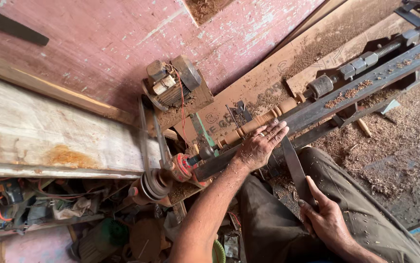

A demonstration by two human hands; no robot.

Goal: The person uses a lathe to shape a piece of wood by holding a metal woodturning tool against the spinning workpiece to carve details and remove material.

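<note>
Worn pink-painted wall (98,44), paint flaking to white and grey in streaks. Long weathered pale wooden plank (39,131) runs along its base, rust-orange stain near the middle. Under the plank: cluttered dark shelf space (34,204) with orange wires, rags and scrap. Flat brown cardboard sheets (278,73) lean by the wall, dusted with shavings. Floor (400,151) on the right is grey, thick with brown sawdust. Even daylight, soft shadows.

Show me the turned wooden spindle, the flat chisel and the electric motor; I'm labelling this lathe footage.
turned wooden spindle (268,117), head view, on its ribbed middle section.
flat chisel (294,168), head view, mid-blade between the two hands.
electric motor (171,83), head view, on its housing.
</note>
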